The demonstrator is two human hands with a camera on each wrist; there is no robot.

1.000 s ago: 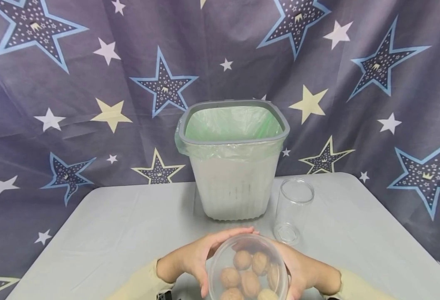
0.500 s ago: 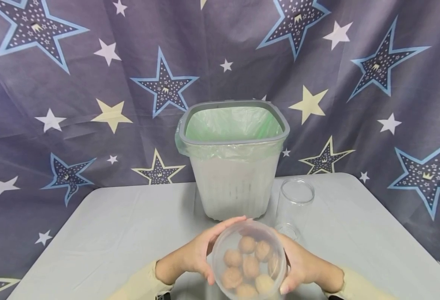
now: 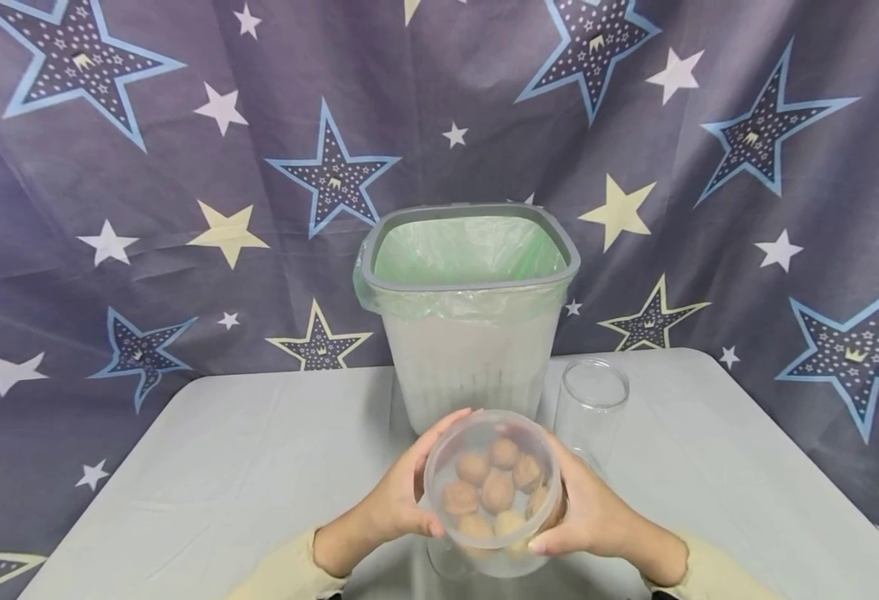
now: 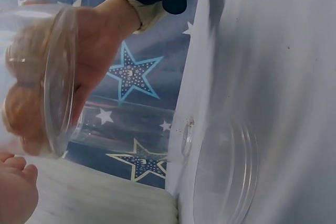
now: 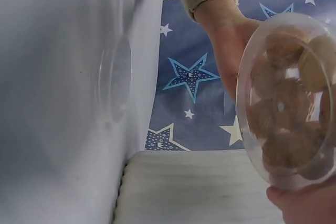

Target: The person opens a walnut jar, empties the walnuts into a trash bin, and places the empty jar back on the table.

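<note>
Nut bowl, two-handed hold above table

Clear plastic bowl (image 3: 505, 563) of walnuts (image 3: 497, 490) held off the grey table (image 3: 259, 475). Left hand (image 3: 397, 497) and right hand (image 3: 587, 510) grip opposite sides, fingers spread only as wide as the bowl, thumbs on the near side. Clear round lid-like piece (image 4: 226, 177) lies on the table below. Farther: transparent jar (image 3: 583, 429), upright, near the pale bin (image 3: 476, 354) with green liner (image 3: 469, 307). Behind: star-print curtain (image 3: 417, 108).

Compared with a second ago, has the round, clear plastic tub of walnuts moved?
Yes: in the head view, the round, clear plastic tub has moved up the picture towards the white, grey-rimmed plastic bin, now overlapping its base.
</note>
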